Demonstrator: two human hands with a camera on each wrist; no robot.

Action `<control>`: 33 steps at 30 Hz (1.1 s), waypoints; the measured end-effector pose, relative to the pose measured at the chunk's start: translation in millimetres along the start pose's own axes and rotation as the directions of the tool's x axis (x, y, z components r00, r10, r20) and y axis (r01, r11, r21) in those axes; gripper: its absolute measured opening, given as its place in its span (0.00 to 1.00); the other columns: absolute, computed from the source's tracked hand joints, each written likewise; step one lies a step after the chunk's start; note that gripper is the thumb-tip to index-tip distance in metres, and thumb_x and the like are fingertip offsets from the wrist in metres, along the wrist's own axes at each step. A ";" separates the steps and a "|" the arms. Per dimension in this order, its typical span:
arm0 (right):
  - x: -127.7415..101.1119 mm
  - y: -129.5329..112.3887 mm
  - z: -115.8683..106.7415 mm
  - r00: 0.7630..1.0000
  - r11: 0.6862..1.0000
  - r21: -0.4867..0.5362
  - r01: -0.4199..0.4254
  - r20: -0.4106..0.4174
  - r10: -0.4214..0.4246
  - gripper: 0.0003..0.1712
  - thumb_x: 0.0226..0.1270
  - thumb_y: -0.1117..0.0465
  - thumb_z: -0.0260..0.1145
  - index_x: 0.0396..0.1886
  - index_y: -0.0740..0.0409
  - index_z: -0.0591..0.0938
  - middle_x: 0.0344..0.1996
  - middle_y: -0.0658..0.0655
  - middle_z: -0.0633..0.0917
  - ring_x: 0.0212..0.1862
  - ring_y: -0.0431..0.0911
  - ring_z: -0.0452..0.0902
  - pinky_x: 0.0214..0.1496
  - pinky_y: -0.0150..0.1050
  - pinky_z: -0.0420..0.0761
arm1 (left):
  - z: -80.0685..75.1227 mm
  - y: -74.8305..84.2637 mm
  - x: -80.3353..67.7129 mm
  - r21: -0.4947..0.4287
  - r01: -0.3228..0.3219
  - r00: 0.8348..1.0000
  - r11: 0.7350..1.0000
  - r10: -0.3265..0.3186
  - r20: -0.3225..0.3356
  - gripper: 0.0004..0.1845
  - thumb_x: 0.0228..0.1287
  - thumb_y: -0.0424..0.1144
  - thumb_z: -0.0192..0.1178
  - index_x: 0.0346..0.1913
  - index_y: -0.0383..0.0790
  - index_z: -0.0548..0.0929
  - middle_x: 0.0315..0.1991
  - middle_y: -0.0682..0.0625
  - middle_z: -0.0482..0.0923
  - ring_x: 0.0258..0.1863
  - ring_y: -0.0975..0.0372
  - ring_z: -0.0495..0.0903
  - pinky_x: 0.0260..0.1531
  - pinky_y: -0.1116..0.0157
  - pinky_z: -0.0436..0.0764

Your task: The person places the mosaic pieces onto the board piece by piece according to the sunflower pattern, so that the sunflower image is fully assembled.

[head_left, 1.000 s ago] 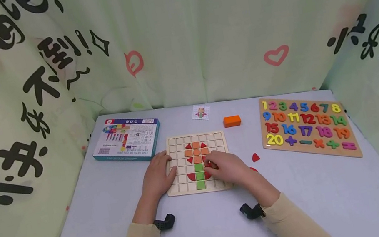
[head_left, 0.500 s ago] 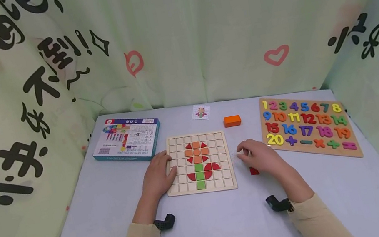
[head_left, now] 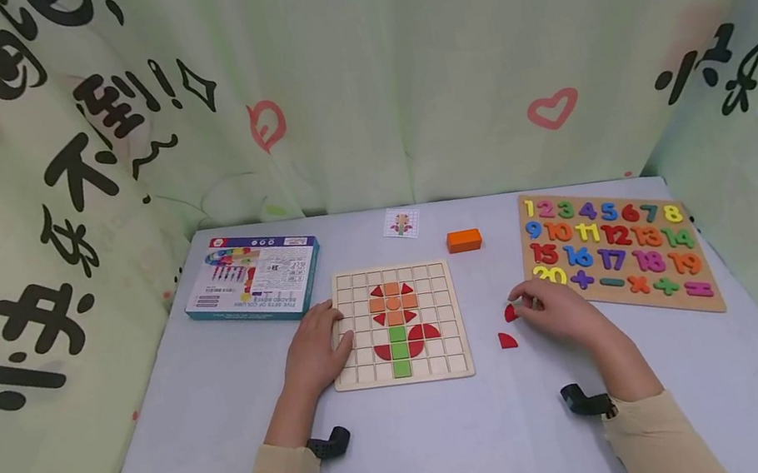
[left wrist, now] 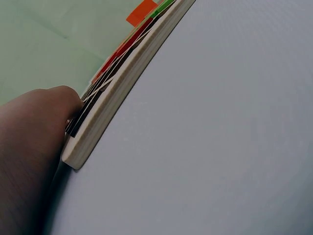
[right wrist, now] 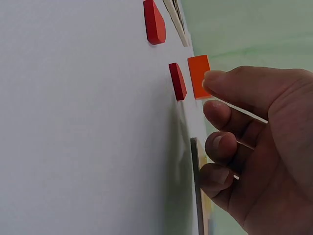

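In the head view my left hand (head_left: 316, 352) rests on the left edge of a wooden grid board (head_left: 362, 358). The board bears a flower-like pattern: orange squares (head_left: 378, 305) with red corner pieces above, green squares (head_left: 399, 352) as a stem, and red quarter-round pieces (head_left: 416, 348) beside it. My right hand (head_left: 556, 313) hovers right of the board, fingers loosely bent and holding nothing. Just by its fingertips lies a red quarter-round piece (head_left: 510, 313); the right wrist view shows this piece (right wrist: 178, 82) apart from the fingers. A second red quarter-round piece (head_left: 507, 341) lies nearer me.
A number puzzle board (head_left: 618, 253) lies at the right. An orange block (head_left: 464, 241) and a small pattern card (head_left: 401, 223) sit behind the grid board. At the back left is a flat box (head_left: 253, 280). A printed curtain (head_left: 338, 91) surrounds the table.
My right hand has moved right, off the grid board and over to the loose red pieces. A red quarter-round piece now shows on the board's right side. My left hand has stayed still.
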State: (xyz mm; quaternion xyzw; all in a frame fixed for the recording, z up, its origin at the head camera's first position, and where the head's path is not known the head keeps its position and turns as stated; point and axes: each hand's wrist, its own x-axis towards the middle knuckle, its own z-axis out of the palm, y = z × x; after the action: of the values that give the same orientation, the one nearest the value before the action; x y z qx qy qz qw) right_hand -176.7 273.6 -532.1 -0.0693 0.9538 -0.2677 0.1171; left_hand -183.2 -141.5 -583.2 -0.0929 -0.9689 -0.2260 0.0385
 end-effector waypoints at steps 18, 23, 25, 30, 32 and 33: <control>-2.0 4.8 6.2 1.000 1.000 0.015 0.003 0.025 -0.004 0.14 0.67 0.59 0.66 0.52 0.49 0.81 0.32 0.52 0.77 0.38 0.47 0.71 0.37 0.36 0.76 | 3.0 -2.3 0.5 -0.006 -0.004 1.000 1.000 0.004 -0.010 0.23 0.67 0.52 0.58 0.58 0.43 0.77 0.72 0.47 0.67 0.74 0.54 0.63 0.74 0.54 0.66; -0.1 7.2 7.6 1.000 1.000 0.017 0.003 0.021 -0.003 0.14 0.68 0.59 0.66 0.52 0.48 0.81 0.31 0.52 0.77 0.37 0.46 0.71 0.35 0.36 0.75 | 1.8 -1.5 0.5 -0.006 0.007 1.000 1.000 -0.007 0.002 0.23 0.67 0.52 0.58 0.59 0.43 0.76 0.72 0.47 0.66 0.74 0.53 0.63 0.74 0.53 0.66; 0.1 7.8 8.1 1.000 1.000 0.018 0.007 0.023 -0.008 0.14 0.67 0.58 0.67 0.51 0.48 0.81 0.31 0.51 0.77 0.37 0.46 0.71 0.34 0.36 0.75 | 1.4 -1.3 0.6 -0.004 0.009 1.000 1.000 -0.009 0.004 0.23 0.67 0.52 0.58 0.59 0.43 0.76 0.72 0.47 0.66 0.74 0.53 0.63 0.74 0.53 0.65; -3.0 8.2 8.1 0.998 0.999 0.035 0.039 0.047 -0.041 0.13 0.66 0.57 0.68 0.49 0.47 0.82 0.31 0.50 0.77 0.37 0.45 0.71 0.35 0.35 0.76 | 1.0 -1.0 1.0 -0.001 0.007 1.000 1.000 -0.007 0.010 0.23 0.68 0.52 0.58 0.59 0.43 0.76 0.73 0.47 0.65 0.74 0.54 0.62 0.75 0.54 0.65; -5.0 8.6 7.6 0.996 0.997 0.049 0.051 0.070 -0.055 0.13 0.65 0.57 0.68 0.49 0.45 0.82 0.31 0.50 0.77 0.37 0.45 0.71 0.35 0.34 0.75 | 0.9 -1.0 1.2 -0.003 0.004 1.000 1.000 -0.004 0.009 0.23 0.68 0.52 0.58 0.59 0.43 0.76 0.73 0.47 0.65 0.74 0.54 0.62 0.74 0.54 0.65; -6.1 8.8 7.4 0.994 0.997 0.058 0.058 0.085 -0.062 0.13 0.65 0.56 0.69 0.49 0.44 0.82 0.31 0.49 0.77 0.38 0.44 0.71 0.35 0.34 0.75 | 0.8 -0.9 1.3 -0.003 0.002 1.000 1.000 -0.002 0.007 0.23 0.68 0.52 0.57 0.59 0.43 0.76 0.73 0.47 0.65 0.74 0.54 0.62 0.74 0.54 0.65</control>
State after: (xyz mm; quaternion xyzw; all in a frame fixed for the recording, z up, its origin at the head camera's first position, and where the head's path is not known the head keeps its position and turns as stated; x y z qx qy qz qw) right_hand -169.5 278.6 -541.7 -0.1061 0.9375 -0.2943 0.1520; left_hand -184.6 -141.8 -584.1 -0.0926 -0.9688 -0.2272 0.0348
